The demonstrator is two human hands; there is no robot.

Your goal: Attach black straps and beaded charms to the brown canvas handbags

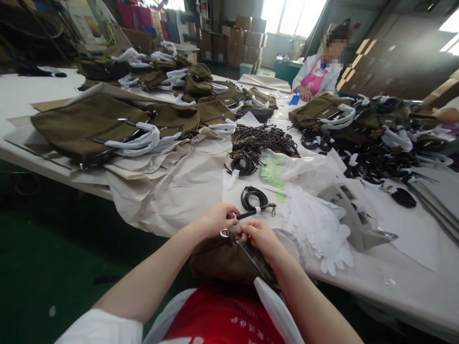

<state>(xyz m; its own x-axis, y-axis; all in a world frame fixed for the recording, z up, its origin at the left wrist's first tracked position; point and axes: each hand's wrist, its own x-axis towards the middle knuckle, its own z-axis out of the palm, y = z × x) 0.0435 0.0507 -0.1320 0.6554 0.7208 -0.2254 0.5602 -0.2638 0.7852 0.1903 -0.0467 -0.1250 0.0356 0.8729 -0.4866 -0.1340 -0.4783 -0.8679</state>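
Observation:
My left hand (220, 217) has its thumb and fingers closed on the end of a thin black strap (247, 214), just above the bag's top edge. The rest of that strap lies in a coil (254, 198) on the table, with a metal clasp (274, 209) at its other end. Close beside, my right hand (261, 239) pinches at the top of an olive handbag (218, 260); what sits between its fingertips is too small to make out. The bag leans against my lap at the table edge, showing a silver D-ring (224, 233) and a zip (251, 258).
Olive handbags with white-wrapped handles (96, 124) fill the left side; more bags (322, 112) lie at the right. Ahead are patterned straps (265, 138) and a coiled black strap (243, 165). White gloves (315, 224) and a grey dispenser (358, 215) lie right. A co-worker (319, 71) stands across.

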